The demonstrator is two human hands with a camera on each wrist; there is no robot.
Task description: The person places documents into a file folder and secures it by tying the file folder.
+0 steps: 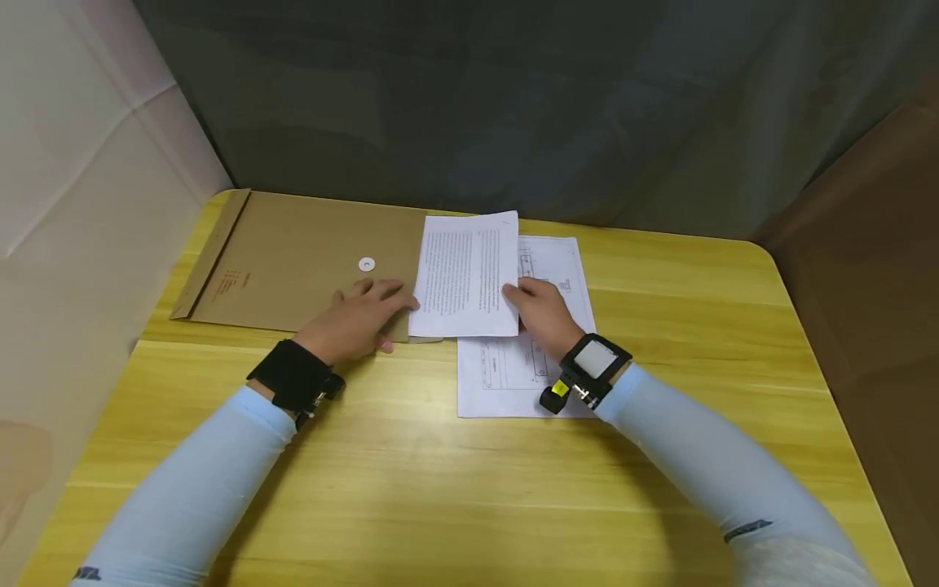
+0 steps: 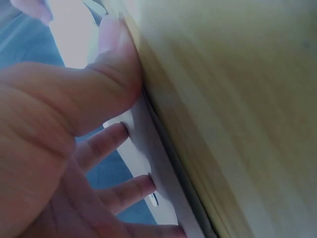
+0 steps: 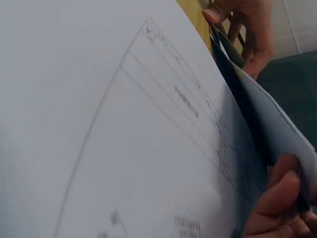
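A brown kraft envelope (image 1: 293, 261) with a white button disc lies at the table's back left. My left hand (image 1: 363, 314) rests flat on its right end, fingers straight and reaching the edge of a white sheet of printed text (image 1: 465, 273). In the left wrist view the thumb (image 2: 116, 59) and fingertips press on a pale paper edge (image 2: 148, 148). My right hand (image 1: 543, 314) pinches the text sheet's right edge and holds it slightly lifted over a second sheet with a line drawing (image 1: 513, 375). The drawing sheet (image 3: 124, 148) fills the right wrist view, the lifted sheet (image 3: 277, 134) above it.
The yellow wooden table (image 1: 440, 489) has bare room in front of and to the right of the papers. A pale cloth wall stands at the left, a dark curtain behind, and a brown panel at the right.
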